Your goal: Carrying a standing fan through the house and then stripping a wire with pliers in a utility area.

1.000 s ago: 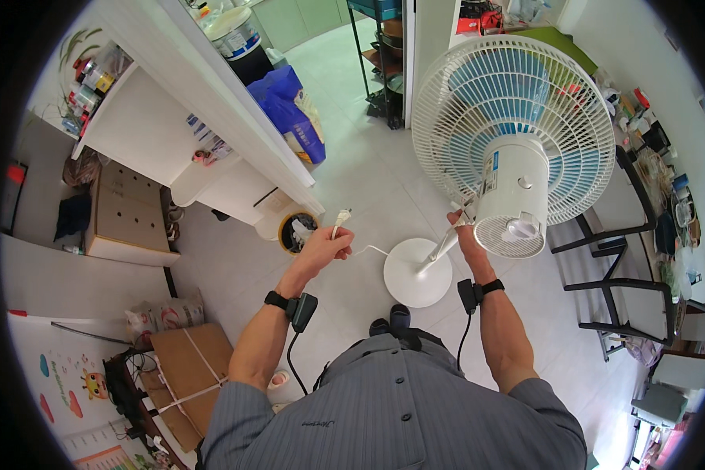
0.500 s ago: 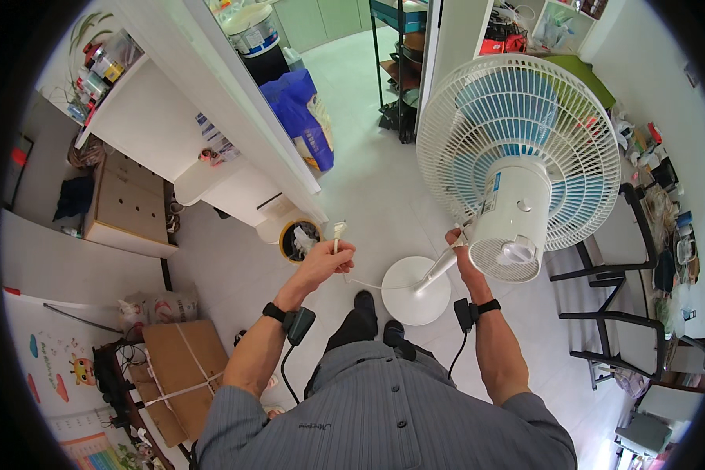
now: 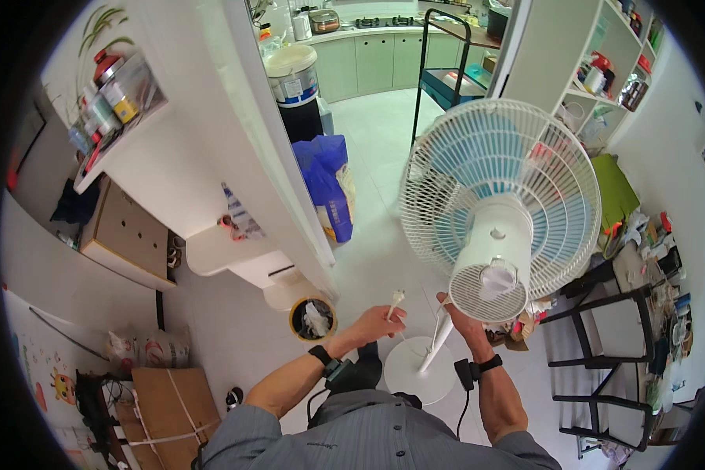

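On the pale floor (image 3: pixel 235 313), a white standing fan (image 3: pixel 497 227) is set straight ahead | its pole (image 3: pixel 434 347) is gripped near the top by the right hand (image 3: pixel 467 319), grip partly hidden | round base (image 3: pixel 406 381) is laid flat | yellow-rimmed bin (image 3: pixel 292 319) is placed to its left, apart | white plug (image 3: pixel 398 298) is pinched upright by the left hand (image 3: pixel 374 325)
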Tool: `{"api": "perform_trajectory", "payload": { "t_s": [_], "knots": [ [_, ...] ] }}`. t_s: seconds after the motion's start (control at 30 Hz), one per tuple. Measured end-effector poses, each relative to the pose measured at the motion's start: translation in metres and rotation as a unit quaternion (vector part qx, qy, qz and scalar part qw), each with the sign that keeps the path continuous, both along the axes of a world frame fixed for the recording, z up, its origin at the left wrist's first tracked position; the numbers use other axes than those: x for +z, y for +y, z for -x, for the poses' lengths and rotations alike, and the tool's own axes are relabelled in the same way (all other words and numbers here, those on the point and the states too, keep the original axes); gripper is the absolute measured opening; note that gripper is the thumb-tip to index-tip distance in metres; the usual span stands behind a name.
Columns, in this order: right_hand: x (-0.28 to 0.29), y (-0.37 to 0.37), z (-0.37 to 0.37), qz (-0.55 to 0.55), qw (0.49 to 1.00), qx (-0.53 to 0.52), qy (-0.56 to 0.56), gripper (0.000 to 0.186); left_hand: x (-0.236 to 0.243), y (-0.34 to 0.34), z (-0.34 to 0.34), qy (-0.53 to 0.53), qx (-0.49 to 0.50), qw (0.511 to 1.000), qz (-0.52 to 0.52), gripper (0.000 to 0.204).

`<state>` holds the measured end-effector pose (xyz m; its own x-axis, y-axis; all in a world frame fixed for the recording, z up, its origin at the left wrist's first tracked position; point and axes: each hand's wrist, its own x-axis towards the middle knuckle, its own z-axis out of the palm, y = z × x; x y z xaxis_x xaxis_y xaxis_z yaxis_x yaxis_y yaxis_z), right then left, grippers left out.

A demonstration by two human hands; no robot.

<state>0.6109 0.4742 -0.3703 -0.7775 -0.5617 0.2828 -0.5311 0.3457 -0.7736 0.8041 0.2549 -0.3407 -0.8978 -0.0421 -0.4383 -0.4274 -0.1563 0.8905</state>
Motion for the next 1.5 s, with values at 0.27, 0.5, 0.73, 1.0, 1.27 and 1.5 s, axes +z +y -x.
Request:
{"api": "perform_trajectory", "payload": {
  "t_s": [0.27, 0.5, 0.73, 1.0, 1.27, 1.5],
  "knots": [
    [0.195, -0.199, 0.055, 0.098, 0.993, 0.037, 0.058, 0.016, 0.048, -0.086, 0.100, 0.114, 0.034, 0.976, 0.182, 0.076],
    [0.282, -0.293, 0.119, 0.101, 0.985, 0.126, -0.067, 0.016, 0.083, -0.140, 0.171, 0.140, 0.064, 0.965, 0.214, 0.073],
    [0.356, -0.385, 0.184, 0.145, 0.968, 0.191, -0.070, 0.019, 0.090, -0.225, 0.260, 0.130, 0.146, 0.931, 0.309, 0.049],
    [0.387, -0.484, 0.278, 0.163, 0.946, 0.256, -0.114, 0.020, 0.100, -0.311, 0.379, 0.179, 0.320, 0.863, 0.346, 0.042],
    [0.405, -0.606, 0.389, 0.181, 0.911, 0.358, -0.098, 0.019, 0.127, -0.427, 0.488, 0.182, 0.354, 0.856, 0.330, 0.037],
    [0.404, -0.711, 0.468, 0.182, 0.910, 0.361, -0.097, 0.018, 0.123, -0.514, 0.576, 0.203, 0.387, 0.854, 0.281, 0.035]
  ]
}}
